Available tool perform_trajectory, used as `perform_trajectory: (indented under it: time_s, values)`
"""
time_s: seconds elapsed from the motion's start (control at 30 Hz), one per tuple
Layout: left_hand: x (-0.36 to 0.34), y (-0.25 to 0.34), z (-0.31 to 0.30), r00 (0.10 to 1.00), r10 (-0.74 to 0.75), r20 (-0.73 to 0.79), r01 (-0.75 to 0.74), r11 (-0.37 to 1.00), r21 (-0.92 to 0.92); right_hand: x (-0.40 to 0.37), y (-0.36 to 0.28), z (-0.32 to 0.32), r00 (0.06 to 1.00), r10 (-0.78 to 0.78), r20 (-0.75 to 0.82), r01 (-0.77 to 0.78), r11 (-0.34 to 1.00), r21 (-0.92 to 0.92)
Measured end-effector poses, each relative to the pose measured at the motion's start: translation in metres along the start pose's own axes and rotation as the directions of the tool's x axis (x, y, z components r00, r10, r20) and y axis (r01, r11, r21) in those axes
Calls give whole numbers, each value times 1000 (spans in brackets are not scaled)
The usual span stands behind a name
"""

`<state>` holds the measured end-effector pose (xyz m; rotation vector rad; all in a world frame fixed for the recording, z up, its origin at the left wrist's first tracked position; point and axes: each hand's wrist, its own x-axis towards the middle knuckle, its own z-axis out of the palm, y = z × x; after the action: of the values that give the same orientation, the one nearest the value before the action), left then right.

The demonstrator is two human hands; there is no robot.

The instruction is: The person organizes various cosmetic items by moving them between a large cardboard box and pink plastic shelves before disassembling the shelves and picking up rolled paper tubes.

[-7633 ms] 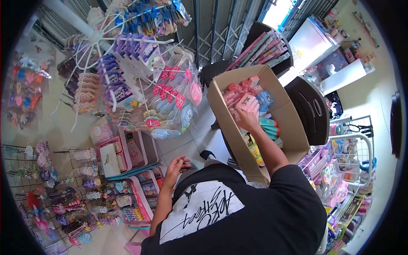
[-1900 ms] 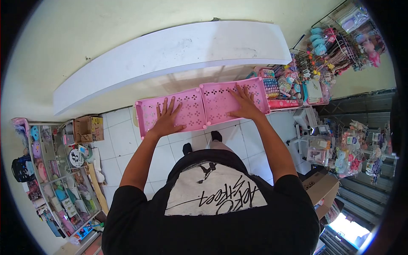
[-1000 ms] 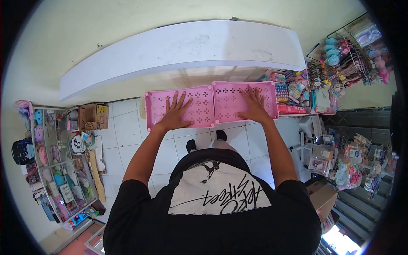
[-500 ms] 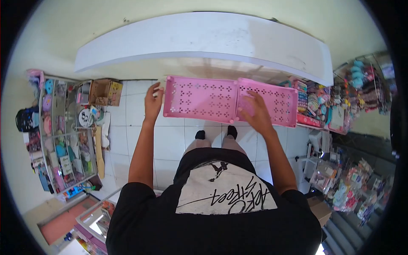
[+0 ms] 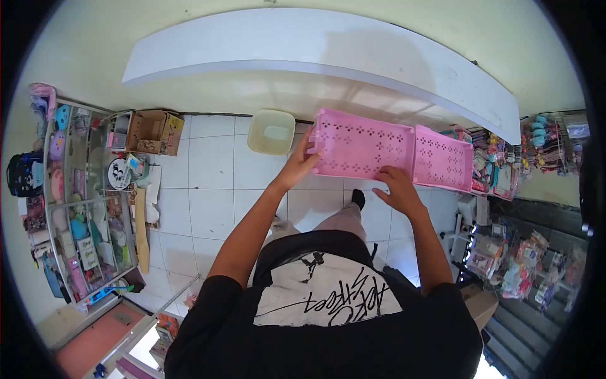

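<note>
Two pink plastic baskets (image 5: 363, 148) (image 5: 443, 161) with flower-shaped cut-outs stand side by side, end to end, along the wall under the white shelf. My left hand (image 5: 302, 165) is closed around the left end of the nearer-left basket, its fingertips at the corner. At that same basket's front rim, close to where the two meet, my right hand (image 5: 401, 189) has its fingers over the edge and its thumb outside. What lies under the baskets is hidden.
A pale yellow tub (image 5: 271, 131) sits on the white tiled floor left of the baskets. The white shelf (image 5: 284, 41) juts from the wall above. A cardboard box (image 5: 153, 131) and a display case (image 5: 95, 202) stand at left; packaged goods (image 5: 524, 265) hang at right.
Both baskets have shifted right, uncovering the yellow tub. My left hand has moved from beside the left end onto it. My right hand has left the right basket for the left one's front rim.
</note>
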<state>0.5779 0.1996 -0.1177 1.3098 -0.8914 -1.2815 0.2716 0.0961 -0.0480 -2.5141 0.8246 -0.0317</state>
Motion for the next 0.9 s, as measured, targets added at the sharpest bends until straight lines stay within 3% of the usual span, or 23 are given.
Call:
perform_trajectory:
  time_s: [0.07,0.13,0.2,0.3,0.33,0.4,0.47,0.5,0.53,0.57,0.6,0.63,0.67,0.7,0.73,0.77,0.8,0.83,0.87,0.9]
  values:
    - [3,4,-12,984,-40,171,55,995,-87,5,-17,8,996,81,-22,-82,995,-61]
    - [2,13,-17,973,-64,220,93,988,-124,13,-30,22,986,155,-62,-161,981,-105]
    - [5,16,-28,957,-90,276,135,980,-146,22,-43,35,923,360,-135,-376,918,-129]
    - [5,17,-44,945,-146,293,171,983,-62,26,-60,40,884,404,-236,-446,880,-164]
    - [1,17,-57,945,-162,286,197,976,-98,28,-66,41,878,410,-246,-454,876,-162]
    - [-21,9,-88,944,-224,242,254,962,-104,28,-105,39,820,185,-542,-375,888,-265]
    - [-53,-21,-134,937,-313,153,319,948,-17,9,-116,79,800,258,-542,-306,952,1]
    - [-75,-51,-160,925,-367,99,365,930,35,3,-123,104,838,216,-500,-207,975,74]
    - [-101,-91,-189,926,-378,-8,371,903,214,-3,-136,133,870,392,-297,-288,895,340]
    - [-132,-106,-212,900,-429,-75,426,834,350,-5,-136,174,907,407,-108,-286,785,550]
    - [-160,-94,-223,802,-574,-167,580,679,449,-6,-135,213,922,380,69,-341,716,609]
    - [-194,-122,-244,791,-584,-183,559,569,603,-4,-134,252,913,330,240,-403,643,651]
    - [-229,-152,-268,813,-575,-90,455,530,716,1,-134,288,895,332,298,-443,588,677]
    - [-270,-206,-299,657,-752,51,530,509,678,13,-132,323,877,329,351,-479,531,699]
    - [-274,-166,-287,538,-829,151,455,437,776,32,-121,366,881,329,339,-470,529,706]
    - [-291,-172,-275,491,-867,89,420,325,848,51,-110,409,858,363,362,-501,444,743]
    - [-317,-199,-278,539,-833,128,409,391,824,67,-107,438,832,391,393,-530,353,771]
    - [-349,-251,-297,591,-765,256,267,484,833,94,-107,450,738,447,506,-625,172,761]
    - [-331,-215,-285,522,-849,77,393,320,862,134,-96,460,634,475,610,-688,-14,726]
    - [-308,-156,-266,425,-899,-105,503,138,853,165,-87,480,588,548,595,-676,-71,734]
